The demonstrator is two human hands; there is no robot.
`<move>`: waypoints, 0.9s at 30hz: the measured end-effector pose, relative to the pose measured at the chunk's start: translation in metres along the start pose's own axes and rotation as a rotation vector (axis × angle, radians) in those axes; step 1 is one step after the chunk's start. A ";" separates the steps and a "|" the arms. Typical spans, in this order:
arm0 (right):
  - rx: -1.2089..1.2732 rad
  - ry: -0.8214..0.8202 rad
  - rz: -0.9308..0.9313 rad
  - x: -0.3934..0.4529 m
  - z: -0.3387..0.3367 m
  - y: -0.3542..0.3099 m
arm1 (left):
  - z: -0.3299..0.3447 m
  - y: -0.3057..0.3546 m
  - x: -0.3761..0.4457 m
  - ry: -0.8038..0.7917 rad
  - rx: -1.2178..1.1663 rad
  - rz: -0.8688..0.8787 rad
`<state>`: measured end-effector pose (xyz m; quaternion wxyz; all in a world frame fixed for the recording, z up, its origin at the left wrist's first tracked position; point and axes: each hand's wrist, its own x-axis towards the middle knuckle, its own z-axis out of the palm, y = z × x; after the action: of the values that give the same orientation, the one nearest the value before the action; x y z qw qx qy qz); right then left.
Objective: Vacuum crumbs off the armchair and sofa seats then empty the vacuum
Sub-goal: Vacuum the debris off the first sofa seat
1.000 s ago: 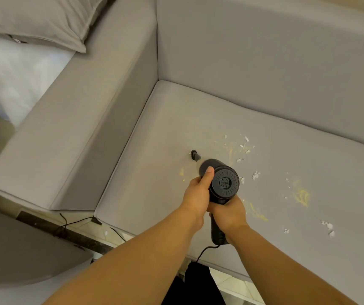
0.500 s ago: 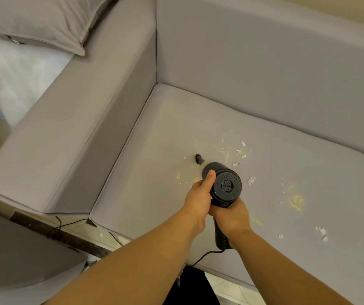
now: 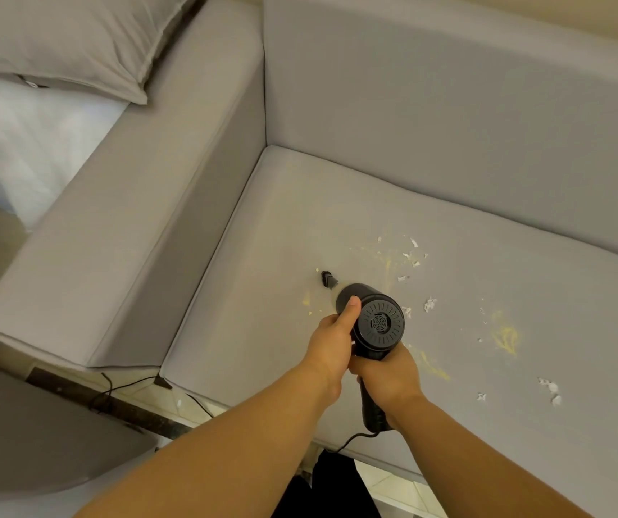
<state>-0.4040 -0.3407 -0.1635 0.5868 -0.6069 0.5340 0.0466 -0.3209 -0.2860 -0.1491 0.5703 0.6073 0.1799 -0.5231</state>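
Sofa seat (image 3: 300, 218) framing barely shifted; both hands' fingers (image 3: 352, 306) stay wrapped round vacuum (image 3: 378, 323).

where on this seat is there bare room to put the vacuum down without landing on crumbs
Bare fabric lies on the seat cushion in the corner between the armrest and backrest, beyond the vacuum. Crowded: white and yellow crumbs scatter right of the nozzle toward the cushion's right end.
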 end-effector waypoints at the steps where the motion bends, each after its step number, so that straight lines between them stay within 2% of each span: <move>1: 0.008 0.013 -0.003 0.000 0.000 -0.002 | 0.001 0.002 -0.001 -0.008 -0.003 0.002; 8: -0.042 -0.026 -0.032 0.013 0.005 -0.014 | -0.002 0.015 0.008 0.029 -0.014 0.030; 19: -0.084 -0.003 -0.005 -0.007 0.001 -0.007 | -0.006 0.002 -0.009 -0.002 -0.031 0.010; 27: -0.103 -0.069 0.015 -0.028 0.019 0.005 | -0.032 -0.018 -0.023 0.037 -0.029 0.009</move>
<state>-0.4083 -0.3089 -0.1536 0.5723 -0.6305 0.5148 0.0993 -0.3310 -0.2443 -0.1454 0.5779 0.6094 0.1954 -0.5065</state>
